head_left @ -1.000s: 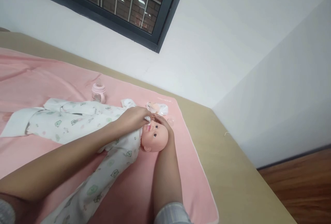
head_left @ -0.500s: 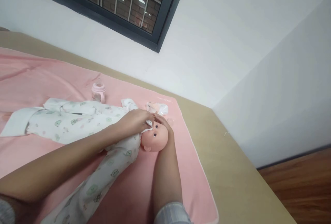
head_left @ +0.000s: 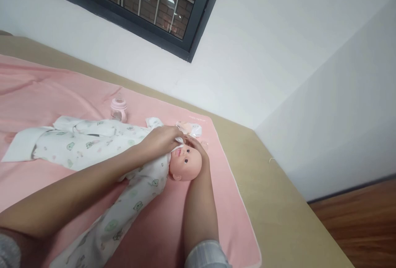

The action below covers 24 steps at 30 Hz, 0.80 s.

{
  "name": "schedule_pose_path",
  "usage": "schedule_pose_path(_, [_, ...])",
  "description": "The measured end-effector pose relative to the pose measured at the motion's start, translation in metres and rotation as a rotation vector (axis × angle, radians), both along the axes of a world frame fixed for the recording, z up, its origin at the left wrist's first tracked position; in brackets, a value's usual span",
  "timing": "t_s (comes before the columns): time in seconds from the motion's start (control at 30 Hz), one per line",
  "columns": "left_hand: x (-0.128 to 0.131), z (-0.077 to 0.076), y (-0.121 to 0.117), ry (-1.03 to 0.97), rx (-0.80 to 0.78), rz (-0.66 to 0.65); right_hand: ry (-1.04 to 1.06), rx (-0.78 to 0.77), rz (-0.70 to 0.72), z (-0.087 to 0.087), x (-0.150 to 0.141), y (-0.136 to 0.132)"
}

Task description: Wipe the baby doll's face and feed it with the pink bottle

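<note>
A baby doll [head_left: 191,167] lies on its back on a pink mat [head_left: 229,226], dressed in a white patterned romper [head_left: 99,146]. My left hand [head_left: 163,138] reaches across its chest, fingers closed on a small white wipe [head_left: 179,140] beside the doll's mouth and cheek. The ends of those fingers are partly hidden. My right hand [head_left: 198,146] curves round the far side and top of the doll's head, holding it. The doll's eyes and pink lips show.
A pink baby bottle [head_left: 119,110] stands on the mat behind the doll. Past my hands lies a small clear packet [head_left: 194,129] with something peach-coloured. A wooden surface [head_left: 256,177] borders the mat, against a white wall [head_left: 235,78] with a dark-framed window [head_left: 185,45].
My left hand has shifted slightly up and away from the doll's mouth with the wipe, so the lips now show. My right hand stays on the head.
</note>
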<state>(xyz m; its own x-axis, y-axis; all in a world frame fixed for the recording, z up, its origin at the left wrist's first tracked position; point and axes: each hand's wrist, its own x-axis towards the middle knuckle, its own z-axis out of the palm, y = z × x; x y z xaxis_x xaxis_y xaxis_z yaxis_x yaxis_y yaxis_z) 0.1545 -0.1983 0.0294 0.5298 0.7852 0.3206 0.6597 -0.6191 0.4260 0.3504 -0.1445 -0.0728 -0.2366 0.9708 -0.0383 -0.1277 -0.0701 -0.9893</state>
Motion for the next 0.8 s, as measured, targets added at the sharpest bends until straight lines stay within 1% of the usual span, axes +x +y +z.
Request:
schedule_pose_path(0.07, [-0.007,0.001,0.006,-0.038,0.013,0.007,0.074,-0.013,0.058,0.006,0.006,0.001])
schedule_pose_path(0.1, [-0.011,0.002,0.009,-0.051,0.014,0.021,0.098,-0.007,0.087,0.012,0.011,0.001])
schedule_pose_path(0.2, [-0.024,0.005,0.017,-0.103,0.01,0.062,0.068,0.075,0.165,0.041,0.025,-0.005])
schedule_pose_path(0.3, [-0.032,0.007,0.023,-0.172,-0.002,0.057,-0.095,0.191,0.25,0.078,0.029,-0.018])
schedule_pose_path(0.37, [-0.034,0.006,0.025,-0.205,-0.019,0.05,-0.242,0.242,0.303,0.101,0.022,-0.028])
schedule_pose_path(0.47, [-0.033,0.006,0.024,-0.247,-0.044,0.034,-0.435,0.32,0.378,0.123,0.003,-0.039])
schedule_pose_path(0.53, [-0.032,0.007,0.023,-0.283,-0.055,0.017,-0.519,0.36,0.384,0.129,-0.009,-0.043])
schedule_pose_path(0.63, [-0.033,0.009,0.021,-0.342,-0.054,0.021,-0.525,0.358,0.32,0.129,-0.016,-0.041])
schedule_pose_path(0.73, [-0.038,0.013,0.021,-0.418,-0.058,0.052,-0.417,0.33,0.18,0.117,-0.007,-0.03])
schedule_pose_path(0.8, [-0.044,0.016,0.023,-0.458,-0.066,0.072,-0.33,0.318,0.026,0.102,0.002,-0.017])
